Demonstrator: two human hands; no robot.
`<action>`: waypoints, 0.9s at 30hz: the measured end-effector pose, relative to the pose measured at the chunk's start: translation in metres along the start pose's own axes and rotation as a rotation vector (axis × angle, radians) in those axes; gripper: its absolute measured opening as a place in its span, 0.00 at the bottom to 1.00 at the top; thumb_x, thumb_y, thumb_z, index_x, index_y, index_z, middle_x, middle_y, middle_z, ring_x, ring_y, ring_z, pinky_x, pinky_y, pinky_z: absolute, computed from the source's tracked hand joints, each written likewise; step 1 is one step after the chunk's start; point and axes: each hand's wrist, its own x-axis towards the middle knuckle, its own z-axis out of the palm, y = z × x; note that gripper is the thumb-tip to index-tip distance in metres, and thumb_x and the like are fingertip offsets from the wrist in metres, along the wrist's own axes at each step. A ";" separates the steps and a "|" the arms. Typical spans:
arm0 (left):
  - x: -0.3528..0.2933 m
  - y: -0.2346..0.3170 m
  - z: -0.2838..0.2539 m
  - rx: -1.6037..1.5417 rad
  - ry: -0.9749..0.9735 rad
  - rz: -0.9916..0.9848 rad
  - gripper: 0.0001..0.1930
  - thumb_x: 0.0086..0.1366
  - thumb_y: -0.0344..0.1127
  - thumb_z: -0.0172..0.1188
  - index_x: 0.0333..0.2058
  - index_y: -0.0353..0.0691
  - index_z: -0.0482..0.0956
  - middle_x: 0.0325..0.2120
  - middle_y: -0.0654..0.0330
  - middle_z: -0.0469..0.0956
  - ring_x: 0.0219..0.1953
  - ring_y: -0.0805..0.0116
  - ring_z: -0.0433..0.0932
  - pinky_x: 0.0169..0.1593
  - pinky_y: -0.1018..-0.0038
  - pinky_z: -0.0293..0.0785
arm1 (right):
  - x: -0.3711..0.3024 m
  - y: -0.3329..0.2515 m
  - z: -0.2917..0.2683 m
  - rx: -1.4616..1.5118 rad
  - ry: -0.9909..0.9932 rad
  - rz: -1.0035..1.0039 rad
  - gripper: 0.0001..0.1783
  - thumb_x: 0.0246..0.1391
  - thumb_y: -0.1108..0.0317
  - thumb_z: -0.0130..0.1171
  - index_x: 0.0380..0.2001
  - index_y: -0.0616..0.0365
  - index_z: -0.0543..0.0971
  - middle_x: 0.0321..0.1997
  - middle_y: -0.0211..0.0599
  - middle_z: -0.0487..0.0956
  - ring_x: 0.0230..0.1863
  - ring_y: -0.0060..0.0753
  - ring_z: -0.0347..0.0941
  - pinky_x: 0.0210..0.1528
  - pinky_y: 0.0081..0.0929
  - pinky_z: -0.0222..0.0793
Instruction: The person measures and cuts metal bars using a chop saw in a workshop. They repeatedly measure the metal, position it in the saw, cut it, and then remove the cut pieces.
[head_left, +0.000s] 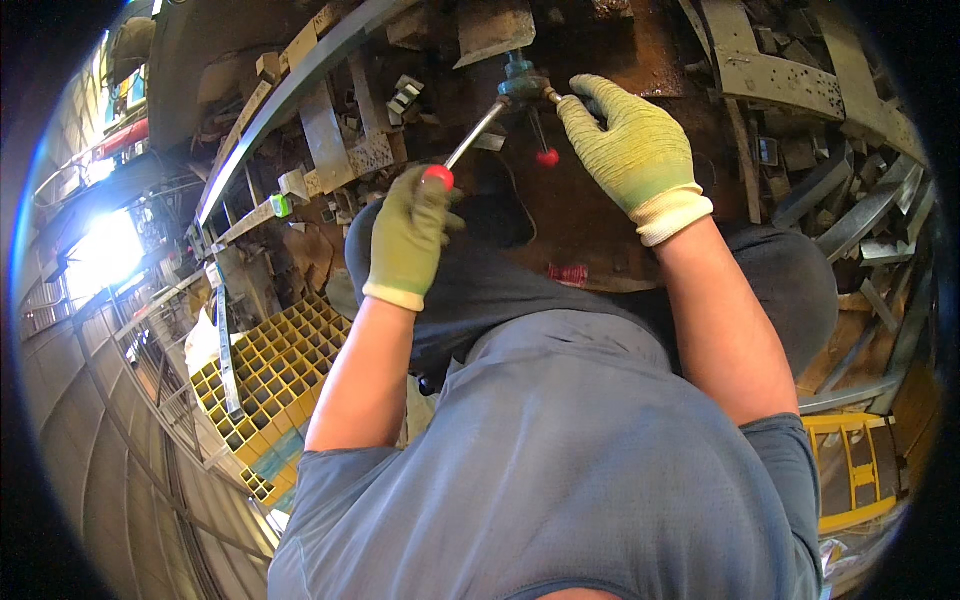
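A three-spoked feed handle with a blue-green hub (pixel 520 80) stands in front of me at the top of the view. Its metal spokes carry red ball knobs. My left hand (pixel 410 235), in a yellow-green glove, is at the red knob (pixel 438 177) of the left spoke; its fingers are curled but smeared by motion, so I cannot tell whether they grip. My gloved right hand (pixel 635 145) is closed around the right spoke, hiding that spoke's end. Another red knob (pixel 547 158) hangs on the middle spoke, apart from both hands.
Metal offcuts and brackets (pixel 405 98) lie at the upper left. Long metal bars (pixel 780 82) are at the upper right. A yellow grid of square tubes (pixel 270 370) stands left of me, and a yellow frame (pixel 855 470) at right. My legs (pixel 480 270) are below the handle.
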 end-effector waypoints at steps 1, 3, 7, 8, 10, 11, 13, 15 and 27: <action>-0.004 0.002 0.005 0.293 0.158 0.295 0.25 0.78 0.54 0.73 0.55 0.36 0.85 0.30 0.55 0.88 0.30 0.65 0.86 0.38 0.69 0.82 | 0.001 -0.001 0.000 0.002 -0.010 0.011 0.27 0.73 0.44 0.66 0.62 0.51 0.89 0.50 0.49 0.93 0.52 0.55 0.91 0.56 0.45 0.85; -0.001 -0.001 0.006 0.282 0.156 0.243 0.23 0.77 0.52 0.74 0.54 0.36 0.86 0.28 0.57 0.87 0.29 0.64 0.85 0.38 0.68 0.82 | 0.002 -0.003 -0.002 0.006 -0.030 0.035 0.27 0.73 0.44 0.65 0.62 0.51 0.89 0.50 0.49 0.93 0.52 0.55 0.91 0.56 0.45 0.85; 0.009 0.000 -0.003 -0.457 -0.127 -0.395 0.25 0.81 0.57 0.68 0.51 0.36 0.87 0.26 0.56 0.85 0.26 0.63 0.84 0.32 0.71 0.79 | 0.001 -0.002 -0.002 0.019 -0.006 0.018 0.27 0.73 0.44 0.65 0.61 0.51 0.89 0.50 0.49 0.93 0.52 0.55 0.91 0.56 0.45 0.85; 0.015 0.001 -0.009 -0.622 -0.221 -0.560 0.27 0.82 0.59 0.65 0.51 0.35 0.87 0.26 0.56 0.85 0.25 0.64 0.84 0.31 0.71 0.78 | 0.001 -0.002 -0.002 0.020 -0.003 0.012 0.27 0.73 0.44 0.65 0.61 0.51 0.89 0.50 0.50 0.93 0.52 0.55 0.91 0.56 0.45 0.85; 0.018 -0.009 -0.015 -0.786 -0.419 -0.775 0.34 0.84 0.66 0.58 0.53 0.33 0.86 0.30 0.54 0.87 0.27 0.66 0.85 0.32 0.72 0.79 | 0.000 -0.002 -0.002 0.024 -0.010 0.008 0.27 0.74 0.43 0.63 0.61 0.52 0.89 0.51 0.51 0.92 0.52 0.58 0.90 0.56 0.49 0.85; 0.011 -0.014 -0.009 -0.626 -0.279 -0.597 0.32 0.84 0.64 0.60 0.54 0.33 0.85 0.31 0.55 0.87 0.28 0.67 0.85 0.32 0.72 0.79 | 0.000 -0.001 -0.001 0.027 -0.017 0.009 0.28 0.74 0.42 0.61 0.61 0.52 0.89 0.51 0.52 0.92 0.53 0.61 0.89 0.57 0.52 0.84; -0.002 -0.010 0.005 -0.304 -0.011 -0.234 0.31 0.82 0.62 0.65 0.55 0.33 0.84 0.35 0.56 0.87 0.29 0.69 0.85 0.34 0.72 0.79 | 0.002 0.000 -0.001 0.038 -0.025 0.015 0.29 0.75 0.41 0.59 0.61 0.52 0.89 0.51 0.53 0.92 0.53 0.63 0.88 0.58 0.54 0.83; -0.003 0.000 0.005 0.170 0.137 0.183 0.26 0.77 0.53 0.75 0.57 0.35 0.83 0.38 0.57 0.87 0.31 0.72 0.84 0.36 0.75 0.79 | 0.000 -0.003 -0.003 0.058 -0.035 0.019 0.30 0.75 0.41 0.59 0.61 0.52 0.89 0.51 0.53 0.92 0.54 0.63 0.88 0.58 0.54 0.83; -0.001 -0.009 0.005 -0.192 -0.013 -0.098 0.29 0.83 0.59 0.65 0.60 0.34 0.81 0.42 0.55 0.89 0.31 0.71 0.86 0.33 0.77 0.78 | 0.000 -0.001 -0.001 0.042 -0.014 0.004 0.28 0.76 0.42 0.58 0.60 0.51 0.89 0.51 0.53 0.92 0.53 0.63 0.88 0.57 0.56 0.83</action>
